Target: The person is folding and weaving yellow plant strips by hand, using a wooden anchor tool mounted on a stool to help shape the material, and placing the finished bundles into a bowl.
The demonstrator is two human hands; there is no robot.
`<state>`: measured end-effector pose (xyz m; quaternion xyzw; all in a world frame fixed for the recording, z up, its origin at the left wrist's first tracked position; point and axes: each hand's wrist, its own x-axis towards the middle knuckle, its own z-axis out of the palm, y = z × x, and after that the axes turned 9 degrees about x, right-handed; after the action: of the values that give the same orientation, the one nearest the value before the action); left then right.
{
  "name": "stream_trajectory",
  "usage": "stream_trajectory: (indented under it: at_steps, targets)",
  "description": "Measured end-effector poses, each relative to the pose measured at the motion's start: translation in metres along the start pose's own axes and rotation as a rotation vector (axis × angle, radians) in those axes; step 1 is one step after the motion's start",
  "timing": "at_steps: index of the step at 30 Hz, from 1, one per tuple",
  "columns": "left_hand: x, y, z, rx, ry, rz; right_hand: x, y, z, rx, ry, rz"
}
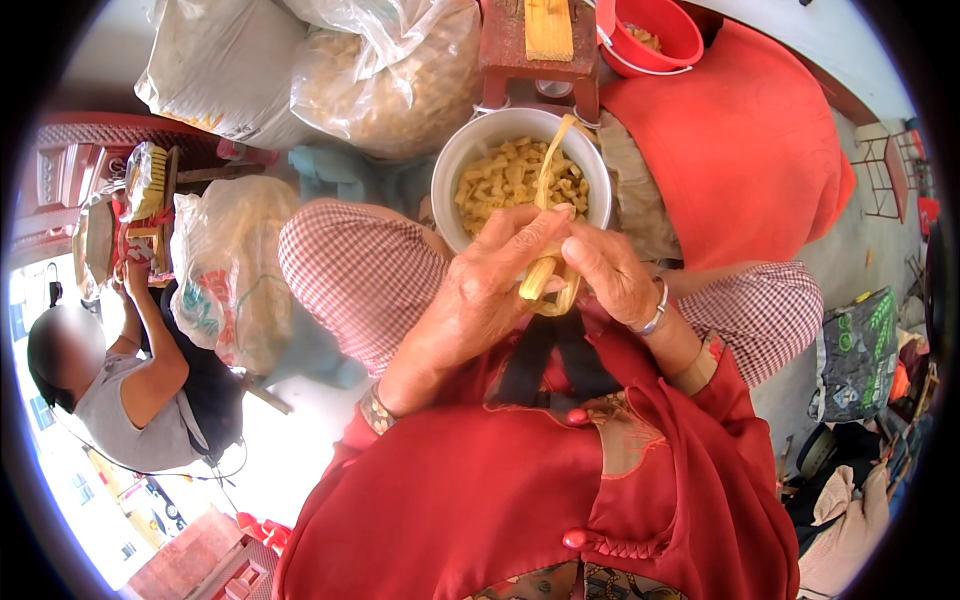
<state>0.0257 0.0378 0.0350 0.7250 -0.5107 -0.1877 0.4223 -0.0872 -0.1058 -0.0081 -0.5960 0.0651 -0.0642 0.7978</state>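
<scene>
- Left hand (490, 272) and right hand (618, 280) grip the strip (544, 185), apparently steadying its folds.
- Pot (441, 190) stands beyond, near rim by the hands, seemingly for easy reach.

Left hand (488, 268) and right hand (618, 278) holding yellow strip (539, 277), white basin (444, 187) beyond

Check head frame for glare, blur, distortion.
Head view: floor left of the red top is blown out white; head view: black fisheye border, edges bending toward it; head view: blur masks the seated person's face; head view: hands and yellow strip look fairly sharp.
</scene>
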Motion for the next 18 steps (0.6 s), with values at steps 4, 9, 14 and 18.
stream_trajectory:
  at_steps: [4,9,14,18]
  targets:
    - [-0.003,-0.014,0.007,-0.192,-0.041,-0.034,0.003,-0.004,0.006,0.006,0.029,-0.104]
    - [-0.011,-0.011,0.013,-0.796,-0.179,-0.322,-0.003,0.010,0.000,-0.071,0.229,-0.109]
    - [-0.009,-0.012,0.018,-1.342,-0.108,-0.395,-0.005,0.013,-0.005,-0.113,0.196,-0.192]
    - [-0.010,-0.023,0.015,-1.485,0.007,-0.345,-0.014,-0.007,-0.015,-0.469,0.187,-0.150]
